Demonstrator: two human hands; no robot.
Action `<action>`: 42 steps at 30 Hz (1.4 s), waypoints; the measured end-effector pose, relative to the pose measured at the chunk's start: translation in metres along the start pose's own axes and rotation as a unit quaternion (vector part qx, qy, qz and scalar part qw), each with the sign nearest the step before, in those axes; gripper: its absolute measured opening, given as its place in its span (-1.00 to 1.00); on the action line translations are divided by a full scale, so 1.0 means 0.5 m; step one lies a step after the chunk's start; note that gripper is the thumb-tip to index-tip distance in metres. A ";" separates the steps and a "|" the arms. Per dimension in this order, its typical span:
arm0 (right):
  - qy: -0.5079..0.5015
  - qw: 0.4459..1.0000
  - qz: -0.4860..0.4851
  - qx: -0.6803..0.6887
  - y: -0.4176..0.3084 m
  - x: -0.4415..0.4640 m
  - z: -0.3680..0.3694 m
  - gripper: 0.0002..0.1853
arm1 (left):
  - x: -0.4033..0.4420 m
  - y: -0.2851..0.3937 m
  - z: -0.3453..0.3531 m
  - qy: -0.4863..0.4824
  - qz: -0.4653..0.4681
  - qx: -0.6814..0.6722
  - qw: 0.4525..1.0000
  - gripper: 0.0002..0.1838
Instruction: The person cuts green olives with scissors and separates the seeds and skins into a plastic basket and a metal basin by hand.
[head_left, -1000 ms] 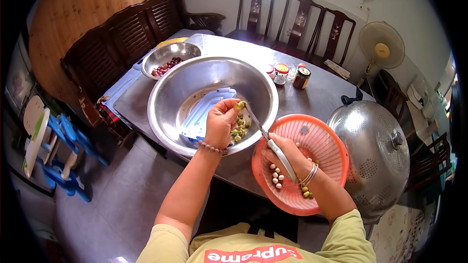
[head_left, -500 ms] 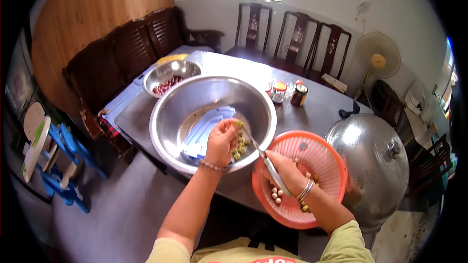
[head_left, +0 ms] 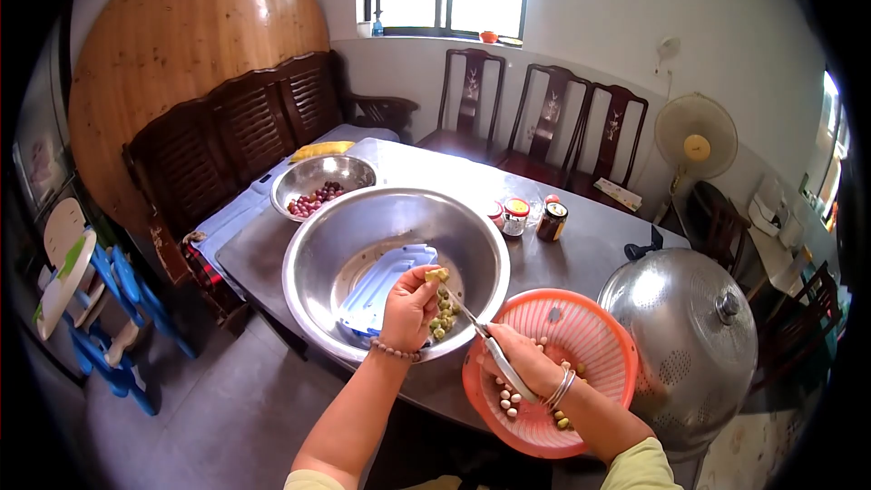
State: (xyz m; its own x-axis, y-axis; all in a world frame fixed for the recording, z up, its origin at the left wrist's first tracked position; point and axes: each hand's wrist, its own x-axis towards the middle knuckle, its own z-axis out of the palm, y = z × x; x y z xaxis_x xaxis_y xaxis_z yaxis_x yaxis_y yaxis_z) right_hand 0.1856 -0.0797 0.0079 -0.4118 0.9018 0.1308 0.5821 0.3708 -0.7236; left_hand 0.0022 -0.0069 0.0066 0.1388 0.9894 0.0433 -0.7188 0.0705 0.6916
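Over basin (head_left: 325,252), left hand (head_left: 408,310) pinches green piece (head_left: 438,274); right hand (head_left: 528,361) grips tool (head_left: 502,360) above colander (head_left: 601,331); little room between rims (head_left: 288,274)

The left forearm (head_left: 352,413), bare and seen from above, extends forward and slightly inward from the lower edge of the view; the left wrist (head_left: 396,350) lies nearly in line with it. The left hand (head_left: 408,316) has its thumb side turned inward, its fingers (head_left: 415,282) bent and their tips gathered in a pinch. The right forearm (head_left: 606,419), likewise bare, slants forward and inward from the lower right, with the right wrist (head_left: 562,387) close to straight. The right hand (head_left: 528,361) points toward the left, closed in a grip. The hands are near each other but apart, the left farther forward.
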 end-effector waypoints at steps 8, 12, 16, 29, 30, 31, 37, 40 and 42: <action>0.028 1.000 0.005 0.011 -0.007 0.005 0.002 -0.75 | 0.003 -0.010 -0.012 -0.011 0.038 0.031 0.999 -0.95; 0.036 0.999 -0.011 0.000 -0.001 0.006 0.001 -0.75 | 0.005 -0.015 -0.015 -0.013 0.047 0.034 0.998 -0.95; 0.022 1.000 0.006 0.002 -0.017 0.005 0.001 -0.75 | 0.000 -0.007 -0.003 0.017 0.041 0.033 0.998 -0.93; 0.056 0.996 -0.043 -0.062 0.001 0.004 0.002 -0.80 | 0.011 -0.012 -0.024 -0.003 -0.052 -0.018 0.998 -0.91; 0.073 0.994 -0.050 -0.065 0.012 0.006 0.006 -0.79 | 0.011 -0.009 -0.024 -0.008 -0.058 -0.024 0.998 -0.92; 0.090 0.992 -0.057 -0.068 0.022 0.006 0.011 -0.76 | 0.010 -0.008 -0.026 -0.014 -0.064 -0.029 0.997 -0.92; 0.108 0.987 -0.033 -0.118 -0.007 -0.001 0.005 -0.70 | 0.006 -0.001 -0.018 -0.009 -0.073 -0.018 0.997 -0.95; 0.114 0.984 -0.044 -0.132 0.001 0.002 0.007 -0.71 | 0.009 -0.002 -0.021 -0.016 -0.075 -0.020 0.997 -0.94; 0.117 0.982 -0.057 -0.136 0.004 0.003 0.007 -0.71 | 0.009 -0.001 -0.020 -0.013 -0.076 -0.023 0.997 -0.94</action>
State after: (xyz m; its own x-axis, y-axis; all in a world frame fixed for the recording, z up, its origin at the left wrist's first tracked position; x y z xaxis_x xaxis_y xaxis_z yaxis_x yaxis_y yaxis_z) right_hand 0.1840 -0.0783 0.0042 -0.3310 0.8656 0.3758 0.7207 0.4890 -0.4915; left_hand -0.0036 -0.0012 -0.0007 0.2656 0.9633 -0.0393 -0.7188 0.2250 0.6578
